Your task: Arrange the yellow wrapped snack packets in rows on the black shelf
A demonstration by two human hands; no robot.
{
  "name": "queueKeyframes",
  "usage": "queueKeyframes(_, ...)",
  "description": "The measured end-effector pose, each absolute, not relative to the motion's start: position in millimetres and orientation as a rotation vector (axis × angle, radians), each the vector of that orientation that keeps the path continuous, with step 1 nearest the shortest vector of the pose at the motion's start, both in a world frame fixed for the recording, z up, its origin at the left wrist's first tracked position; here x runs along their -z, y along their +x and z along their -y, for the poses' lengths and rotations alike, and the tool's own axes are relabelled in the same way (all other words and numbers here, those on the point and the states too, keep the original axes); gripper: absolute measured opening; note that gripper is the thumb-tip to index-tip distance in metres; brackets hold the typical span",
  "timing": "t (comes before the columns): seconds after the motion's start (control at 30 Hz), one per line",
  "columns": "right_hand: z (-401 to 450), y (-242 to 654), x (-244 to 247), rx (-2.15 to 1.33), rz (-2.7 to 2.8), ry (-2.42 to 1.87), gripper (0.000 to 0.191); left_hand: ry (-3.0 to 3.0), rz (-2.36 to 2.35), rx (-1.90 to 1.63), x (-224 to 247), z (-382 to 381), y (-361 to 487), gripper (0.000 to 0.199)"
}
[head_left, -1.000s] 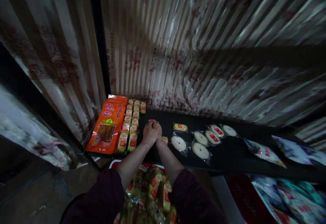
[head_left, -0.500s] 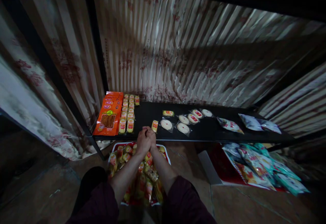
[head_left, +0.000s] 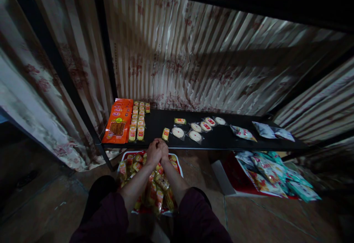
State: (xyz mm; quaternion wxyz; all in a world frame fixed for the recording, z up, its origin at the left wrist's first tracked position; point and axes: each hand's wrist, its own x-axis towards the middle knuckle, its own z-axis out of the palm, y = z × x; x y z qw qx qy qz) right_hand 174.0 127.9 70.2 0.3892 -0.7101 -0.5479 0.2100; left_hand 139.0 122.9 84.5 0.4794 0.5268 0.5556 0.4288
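My left hand [head_left: 154,152] and my right hand [head_left: 163,149] are clasped together just in front of the black shelf [head_left: 157,117], above a red tray with a white rim [head_left: 181,167] full of small yellow packets [head_left: 151,195]. The fingers are folded against each other, and no item shows between them. Close beyond my hands a single yellow packet [head_left: 165,134] lies on the shelf. Left of it are rows of yellow packets [head_left: 140,132] and overlapping orange bags [head_left: 118,125]. Round white packets [head_left: 178,132] and another yellow packet [head_left: 180,121] lie to the right.
White bags [head_left: 264,129] and a red-and-white bag [head_left: 243,133] lie farther right on the shelf. Below, a red-and-white box [head_left: 225,178] holds teal and white bags [head_left: 276,173]. Black posts [head_left: 106,47] and striped curtains [head_left: 177,58] surround the shelf.
The view has shifted slightly, so the shelf's right side and the box appear farther left. My hands remain clasped, and the items on the shelf keep their arrangement.
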Motion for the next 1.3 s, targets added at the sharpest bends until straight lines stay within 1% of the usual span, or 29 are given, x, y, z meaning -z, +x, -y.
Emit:
queueKeyframes(0.07, -129.6, 174.7, -73.5, -0.506, 1.400, -1.783, 0.037, 1.290, -1.410, -1.026, -87.7, -123.5, 123.7, 0.028)
queueKeyframes(0.17, -133.8, 178.1, -80.4, -0.456, 1.411, -1.771, 0.040, 1.308, -1.455, -0.973, -94.0, -129.2, 108.9, 0.030)
queueKeyframes(0.37, -157.2, 189.3, -93.8, -0.182, 1.442, -1.907, 0.039, 1.231, -1.432, -1.011, -94.7, -162.3, 109.4, 0.031)
queueKeyframes(0.5, -175.3, 189.5, -90.2, -0.177, 1.380, -2.085, 0.034, 1.186, -1.423, -1.006, -86.7, -182.3, 112.2, 0.029)
queueKeyframes(0.6, -179.2, 184.7, -76.3, -0.253, 1.398, -2.075, 0.031, 1.154, -1.385, -0.989, -80.5, -186.2, 114.5, 0.030)
queueKeyframes(0.8, -162.0, 176.0, -51.6, -0.301, 1.514, -1.873, 0.036, 1.107, -1.333, -1.061, -67.5, -168.5, 112.5, 0.027)
queueKeyframes(1.03, -119.1, 173.8, -48.6, -0.307, 1.579, -1.678, 0.048, 1.137, -1.392, -1.065, -53.8, -124.1, 102.7, 0.031)
queueKeyframes(1.17, -97.1, 171.1, -47.6, -0.312, 1.571, -1.659, 0.047, 1.051, -1.422, -1.065, -48.4, -106.2, 102.4, 0.030)
queueKeyframes(1.3, -80.3, 166.9, -41.9, -0.317, 1.569, -1.583, 0.045, 0.830, -1.426, -1.117, -46.4, -96.8, 99.5, 0.031)
